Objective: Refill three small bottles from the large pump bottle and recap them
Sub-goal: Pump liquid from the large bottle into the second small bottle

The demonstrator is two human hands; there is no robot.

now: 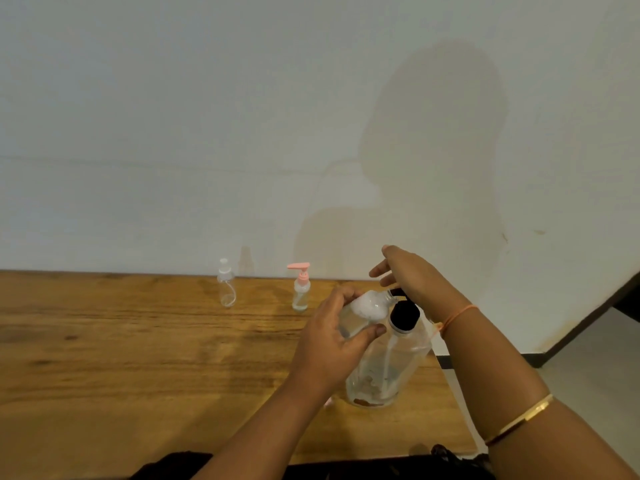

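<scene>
Large pump bottle stands at four o'clock on the tabletop. My left hand has its fingers clamped round a tilted small bottle, mouth at the nozzle. My right hand sits over the black pump top, fingers apart. This looks like the filling step, and next comes a steady downward press. At twelve o'clock stand the pink-pump bottle and the white-capped bottle.

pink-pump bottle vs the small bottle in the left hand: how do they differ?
Pose: the pink-pump bottle stands upright on the table; the held bottle is tilted, neck toward the large pump bottle's nozzle.
Support: the pink-pump bottle is untouched; the left hand grips the held bottle.
Top: pink pump fitted versus no cap showing.
Both are small and clear.
</scene>
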